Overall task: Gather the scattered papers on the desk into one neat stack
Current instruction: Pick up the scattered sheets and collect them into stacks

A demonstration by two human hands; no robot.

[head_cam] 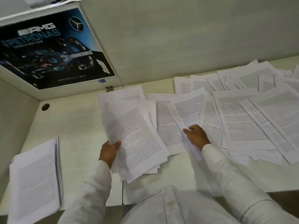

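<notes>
Many printed white sheets (pixel 242 113) lie scattered and overlapping across the right half of the pale desk (pixel 76 125). My left hand (pixel 109 151) grips the near-left edge of a loose bundle of sheets (pixel 131 135), raised and tilted above the desk's middle. My right hand (pixel 196 135) pinches the near edge of a single printed sheet (pixel 188 109) that lifts off the scattered pile. A squared-up stack of papers (pixel 34 177) lies at the desk's near left corner, apart from both hands.
A dark racing poster (pixel 51 49) hangs on the left partition wall. A round cable hole (pixel 45 107) sits in the desk's far left corner. The back wall rises right behind the papers. The desk's front edge runs just ahead of my shirt.
</notes>
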